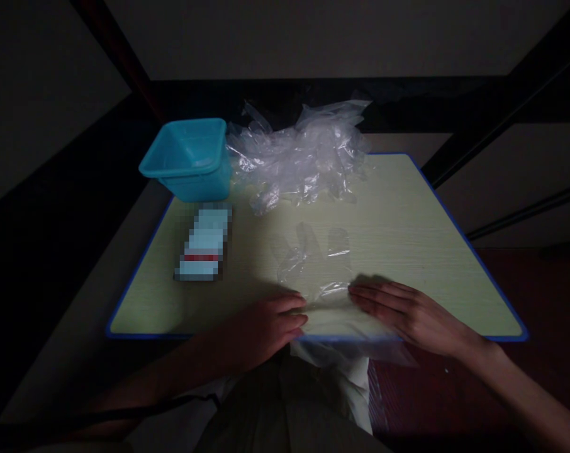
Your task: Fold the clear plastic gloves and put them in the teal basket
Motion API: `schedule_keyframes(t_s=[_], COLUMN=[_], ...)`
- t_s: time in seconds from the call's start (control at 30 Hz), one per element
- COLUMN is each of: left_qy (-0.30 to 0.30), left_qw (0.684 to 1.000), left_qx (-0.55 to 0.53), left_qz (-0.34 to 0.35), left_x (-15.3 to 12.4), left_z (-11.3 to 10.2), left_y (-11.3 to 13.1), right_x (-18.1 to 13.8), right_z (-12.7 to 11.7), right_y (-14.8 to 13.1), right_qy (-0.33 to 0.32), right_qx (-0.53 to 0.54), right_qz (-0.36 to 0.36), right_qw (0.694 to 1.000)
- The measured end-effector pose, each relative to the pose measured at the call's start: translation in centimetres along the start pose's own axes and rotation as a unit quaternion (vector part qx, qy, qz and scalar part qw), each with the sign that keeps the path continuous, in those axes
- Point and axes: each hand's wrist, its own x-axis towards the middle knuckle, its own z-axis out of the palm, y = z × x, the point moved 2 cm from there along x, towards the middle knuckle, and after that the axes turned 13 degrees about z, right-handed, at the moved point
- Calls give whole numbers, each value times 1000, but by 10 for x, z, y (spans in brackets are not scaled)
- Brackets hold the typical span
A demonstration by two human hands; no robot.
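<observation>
A clear disposable plastic glove (313, 270) lies spread on the table near its front edge, finger parts pointing away from me. Its cuff end hangs over the edge toward my lap. My left hand (278, 322) rests at the glove's left side, fingers slightly apart and pointing right. On the opposite side, my right hand (402, 311) lies flat with fingers stretched out, their tips touching the glove's right edge. Farther back is a loose heap of clear plastic gloves (308, 154).
A blue plastic basket (185, 173) stands at the table's back left corner. In front of it lies a phone-like rectangular object (204, 242), blurred by pixels. The pale table (407, 233) has a blue rim. Dark bars (492, 119) rise at the right.
</observation>
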Motion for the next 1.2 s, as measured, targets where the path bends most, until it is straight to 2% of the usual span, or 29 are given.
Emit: schedule_keyframes(t_s=[0.33,0.4,0.57,0.67,0.73,0.87,0.97,1.07,1.2], left_qy=[-1,4,74,75,91,119,149,159,143], left_qw=[996,991,961,934,905,816,763,736,712], left_qx=[-88,-121,-212,-280,-331,-467,-515,-537,-573], left_qz=[-30,-56,-162,-210,-251,-318,-361,-380,-381], left_x=[2,-2,-7,-2,1,4,4,4,7], left_z=[-5,-2,1,1,0,2,2,1,-4], left_y=[-8,-12,-33,-49,-58,-65,-66,-67,-70], right_x=[12,14,23,30,35,44,48,49,52], right_z=[-5,-5,-8,-9,-8,-4,2,8,14], right_y=[7,10,19,21,24,29,33,36,37], right_qy=[12,-1,-57,-90,-103,-117,-126,-128,-129], right_qx=[84,115,208,242,261,333,397,438,462], right_qz=[18,34,101,136,164,203,229,260,300], right_qw=[996,993,971,956,946,913,880,851,825])
